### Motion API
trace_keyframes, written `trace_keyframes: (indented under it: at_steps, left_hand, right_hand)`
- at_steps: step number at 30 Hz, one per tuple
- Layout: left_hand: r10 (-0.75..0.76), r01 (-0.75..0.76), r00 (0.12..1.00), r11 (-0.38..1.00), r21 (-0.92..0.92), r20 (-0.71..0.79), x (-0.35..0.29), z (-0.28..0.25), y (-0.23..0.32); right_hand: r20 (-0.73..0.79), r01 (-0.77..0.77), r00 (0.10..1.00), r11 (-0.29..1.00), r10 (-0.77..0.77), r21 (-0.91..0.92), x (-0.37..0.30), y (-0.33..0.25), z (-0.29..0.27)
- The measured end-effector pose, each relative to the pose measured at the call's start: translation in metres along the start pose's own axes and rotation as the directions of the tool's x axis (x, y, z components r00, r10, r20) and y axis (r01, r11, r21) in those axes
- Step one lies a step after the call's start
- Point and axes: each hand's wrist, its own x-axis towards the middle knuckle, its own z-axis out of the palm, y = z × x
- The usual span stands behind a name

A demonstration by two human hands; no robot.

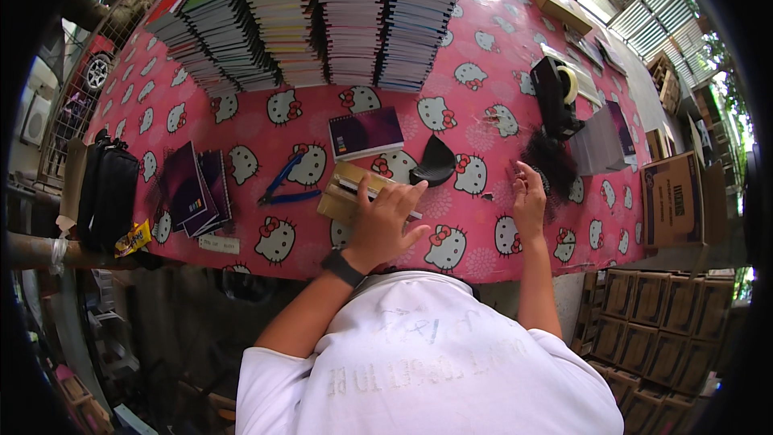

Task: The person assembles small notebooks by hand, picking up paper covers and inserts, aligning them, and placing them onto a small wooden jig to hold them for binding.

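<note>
My left hand point(387, 221), with a dark band at its wrist, lies with spread fingers on a gold-tan block-like thing point(339, 202). A pale strip shows along that thing; the palm hides part of it. My right hand point(528, 201) is raised to the right, fingers curled and thumb close to them. Whether something small is between them is too fine to make out. Beside it lies a tangled heap of thin black binding coils point(552, 165). A dark purple spiral notebook point(367, 133) and a black curved object point(436, 162) lie just beyond my left hand.
Blue-handled pliers point(284, 185) and several purple notebooks point(190, 193) lie left, near a black bag point(110, 193). Tall stacks of coloured spiral notebooks point(350, 24) stand at the back. A tape dispenser point(555, 97), clear container point(600, 142) and cardboard box point(673, 201) are right.
</note>
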Motion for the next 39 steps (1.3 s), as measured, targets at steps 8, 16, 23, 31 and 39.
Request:
trace_keyframes:
  at_steps: [8, 16, 23, 31, 39]
  left_hand:
    - [0.010, -0.032, 0.997, 0.957, -0.287, -0.077, -0.003, -0.017, -0.018]
    - [0.009, -0.034, 0.996, 0.958, -0.283, -0.089, -0.005, -0.014, -0.019]
    - [0.014, -0.036, 0.996, 0.962, -0.270, -0.085, -0.005, -0.015, -0.018]
    - [0.017, -0.018, 1.000, 0.984, -0.179, -0.010, -0.002, -0.020, -0.003]
    - [0.044, -0.034, 0.994, 0.994, -0.100, 0.101, -0.009, -0.017, -0.007]
  right_hand:
    - [0.550, -0.142, 0.824, 0.891, -0.135, 0.432, -0.023, -0.118, 0.025]
    - [0.535, -0.093, 0.833, 0.919, -0.138, 0.383, -0.020, -0.120, 0.027]
    - [0.647, -0.183, 0.741, 0.874, -0.178, 0.450, -0.019, -0.116, 0.026]
    - [0.678, -0.144, 0.705, 0.895, -0.207, 0.422, -0.017, -0.126, 0.028]
    - [0.525, -0.035, 0.843, 0.963, -0.115, 0.268, 0.012, -0.088, 0.058]
